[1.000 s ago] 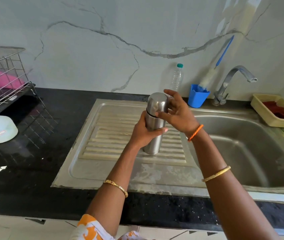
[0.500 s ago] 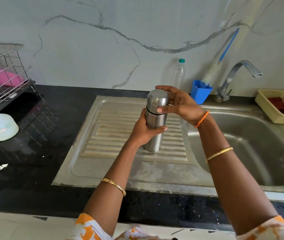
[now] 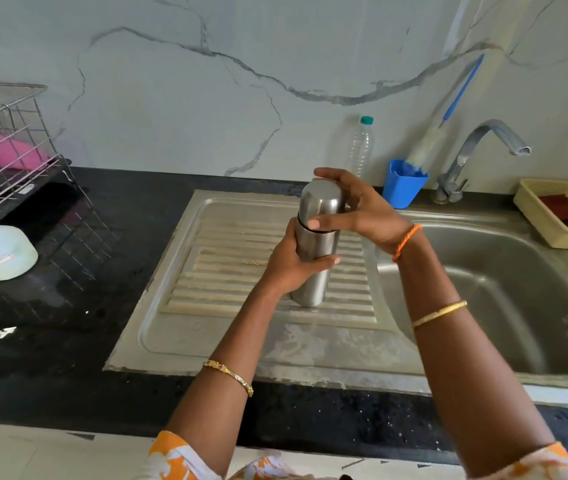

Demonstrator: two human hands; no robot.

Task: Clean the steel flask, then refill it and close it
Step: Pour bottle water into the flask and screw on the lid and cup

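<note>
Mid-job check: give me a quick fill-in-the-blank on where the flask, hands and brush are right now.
1. The left hand grips the body of the steel flask, which is held upright over the ribbed ____.
2. The right hand grips the flask's ____.
3. The bottle brush stands in a ____ cup beside the tap.

Missing words: drainboard; cap; blue

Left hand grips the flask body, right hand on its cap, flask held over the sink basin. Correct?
Not quite. In the head view the steel flask is over the ribbed drainboard, not the sink basin. The rest holds: the left hand grips the body and the right hand holds the cap.
</note>
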